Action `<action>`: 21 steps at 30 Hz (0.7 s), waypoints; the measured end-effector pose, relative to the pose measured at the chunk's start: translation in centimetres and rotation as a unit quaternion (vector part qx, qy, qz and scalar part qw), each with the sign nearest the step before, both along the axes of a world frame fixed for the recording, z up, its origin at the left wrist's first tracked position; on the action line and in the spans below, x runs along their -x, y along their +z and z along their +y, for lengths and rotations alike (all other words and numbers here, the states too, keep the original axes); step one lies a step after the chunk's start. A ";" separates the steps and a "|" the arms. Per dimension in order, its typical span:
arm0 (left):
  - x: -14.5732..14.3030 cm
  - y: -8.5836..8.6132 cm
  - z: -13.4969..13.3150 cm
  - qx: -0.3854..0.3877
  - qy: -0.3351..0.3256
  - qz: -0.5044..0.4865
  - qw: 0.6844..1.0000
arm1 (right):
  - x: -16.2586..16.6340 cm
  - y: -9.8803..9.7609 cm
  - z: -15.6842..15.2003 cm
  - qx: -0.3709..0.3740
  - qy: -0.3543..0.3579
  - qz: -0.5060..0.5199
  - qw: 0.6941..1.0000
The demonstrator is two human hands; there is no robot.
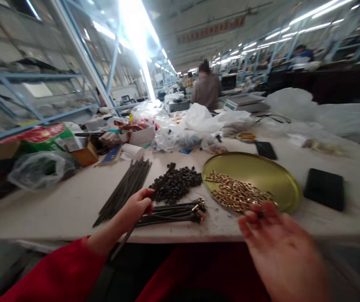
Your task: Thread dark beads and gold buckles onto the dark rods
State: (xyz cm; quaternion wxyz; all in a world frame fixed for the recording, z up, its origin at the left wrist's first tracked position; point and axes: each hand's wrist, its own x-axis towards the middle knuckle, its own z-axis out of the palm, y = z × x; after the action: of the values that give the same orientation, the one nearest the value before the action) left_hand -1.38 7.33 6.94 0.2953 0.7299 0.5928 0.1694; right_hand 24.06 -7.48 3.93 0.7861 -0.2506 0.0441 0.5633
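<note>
Head view: the left hand [142, 202] pinches a dark strip [125, 239] in front of black pieces [183, 182], while the right hand [282, 243], its grip too blurred to tell, hovers by the tray [255, 165], where a careless brush could scatter gold-coloured fittings [233, 193].

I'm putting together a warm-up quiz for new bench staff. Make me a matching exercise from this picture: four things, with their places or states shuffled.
1. Left hand
2. Gold-coloured pieces
3. Small black pieces
4. Right hand

A. Heaped left of the round tray
B. At the tray's near edge, palm showing
C. Gripping a dark strip
D. Lying on the tray

Pairs: 1-C, 2-D, 3-A, 4-B
</note>
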 end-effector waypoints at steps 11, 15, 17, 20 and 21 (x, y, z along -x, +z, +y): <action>-3.6 -1.0 -8.4 0.272 -0.011 -0.236 0.933 | 2.5 -0.1 0.5 0.061 -0.033 -0.024 0.997; -3.0 -1.9 -8.7 0.280 -0.024 -0.226 0.933 | 2.6 -0.4 0.5 0.071 -0.033 -0.023 0.997; -2.7 -2.4 -8.7 0.283 -0.026 -0.225 0.932 | 2.7 -0.5 0.7 0.072 -0.028 -0.026 0.997; -2.6 -2.9 -8.6 0.292 -0.020 -0.226 0.929 | 2.6 -0.6 0.9 0.074 -0.027 -0.025 0.997; -2.6 -3.0 -8.6 0.295 -0.017 -0.228 0.928 | 2.5 -0.6 1.0 0.077 -0.024 -0.017 0.997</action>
State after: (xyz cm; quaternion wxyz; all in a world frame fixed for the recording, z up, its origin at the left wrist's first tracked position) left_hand 1.23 -1.32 3.98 0.6269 0.5618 0.5202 0.1439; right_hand 21.56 -6.50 3.37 0.7784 -0.3193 0.0800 0.5345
